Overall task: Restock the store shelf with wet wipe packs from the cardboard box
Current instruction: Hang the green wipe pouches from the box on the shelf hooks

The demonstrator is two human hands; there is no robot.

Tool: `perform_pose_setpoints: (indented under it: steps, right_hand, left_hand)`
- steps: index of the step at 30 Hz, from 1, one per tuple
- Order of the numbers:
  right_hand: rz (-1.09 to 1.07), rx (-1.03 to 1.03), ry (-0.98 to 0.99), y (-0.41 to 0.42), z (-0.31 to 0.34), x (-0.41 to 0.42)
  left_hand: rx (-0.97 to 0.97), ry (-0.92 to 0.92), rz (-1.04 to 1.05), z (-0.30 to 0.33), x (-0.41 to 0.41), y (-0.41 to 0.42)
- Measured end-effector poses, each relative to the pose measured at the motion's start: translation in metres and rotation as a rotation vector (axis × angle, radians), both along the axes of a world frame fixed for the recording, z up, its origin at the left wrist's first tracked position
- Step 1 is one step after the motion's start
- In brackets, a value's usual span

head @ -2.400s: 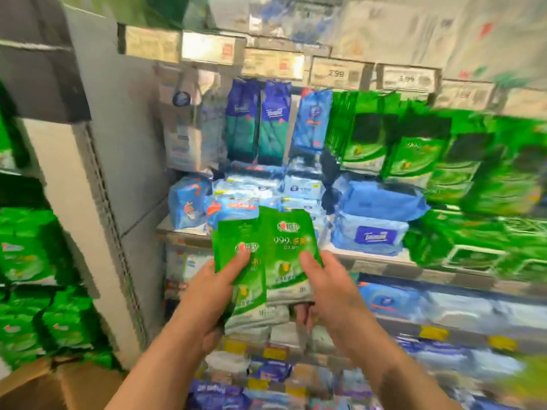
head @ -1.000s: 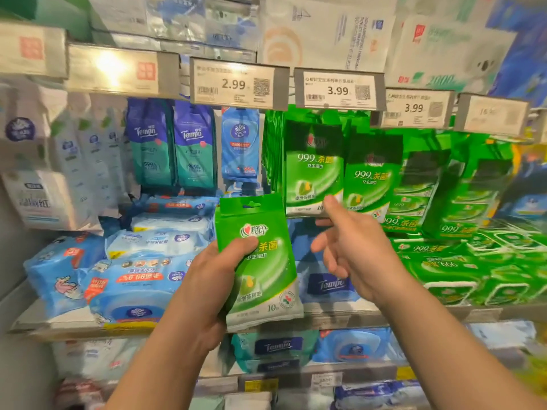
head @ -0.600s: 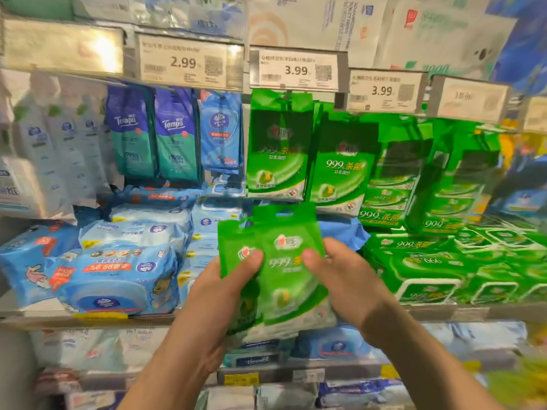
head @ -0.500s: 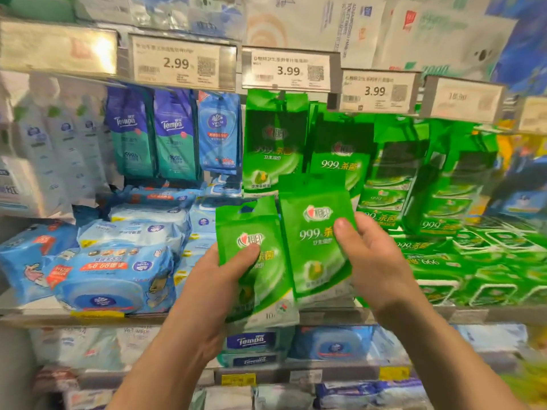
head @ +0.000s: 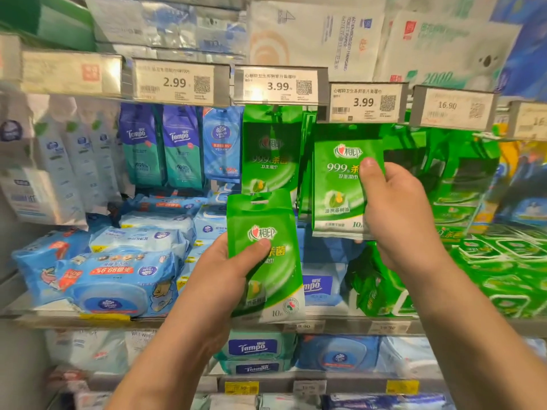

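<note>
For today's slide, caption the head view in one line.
Right hand lifts a green wipe pack toward the hanging row; left hand holds another.

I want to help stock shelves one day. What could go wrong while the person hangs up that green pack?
The right hand pinches the raised green pack only by its side edge, so it might slip and drop. Its top sits close under the 3.99 price tag, which it could bump while going onto the hook row. The left hand holds another green pack low and loosely by one side; that one might slide out while attention is up high.
</note>
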State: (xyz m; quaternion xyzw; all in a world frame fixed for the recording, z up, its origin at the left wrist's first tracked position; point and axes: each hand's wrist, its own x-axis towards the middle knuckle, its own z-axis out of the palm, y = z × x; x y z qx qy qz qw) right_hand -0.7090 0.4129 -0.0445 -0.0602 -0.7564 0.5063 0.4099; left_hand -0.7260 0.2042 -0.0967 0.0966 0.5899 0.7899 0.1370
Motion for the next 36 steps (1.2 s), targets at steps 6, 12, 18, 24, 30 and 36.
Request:
perform_pose_setpoints:
  steps: [6,12,18,24,30,36]
  right_hand:
    - [-0.119,0.111,-0.036,0.004,-0.015,-0.01]
    - [-0.26,0.187,-0.114,0.002,-0.016,-0.017]
    - [0.096,0.104,-0.143,-0.048,-0.052,0.021]
    - [0.242,0.114,-0.14,-0.068,-0.02,0.003]
    - [0.207,0.133,-0.005,-0.064,0.01,-0.011]
    - [0.2,0.049,-0.106,-0.055,-0.009,-0.023]
  left_hand:
    - [0.017,0.001,-0.011,-0.001,-0.001,-0.004]
    - [0.057,0.064,0.005,0.001,-0.005,-0.004]
    - [0.092,0.155,-0.008,0.014,-0.011,-0.001]
    - [0.09,0.262,0.011,0.056,-0.029,0.009]
    - [0.054,0.358,0.036,0.091,-0.041,0.016]
    - [-0.12,0.294,0.044,0.068,-0.054,0.024]
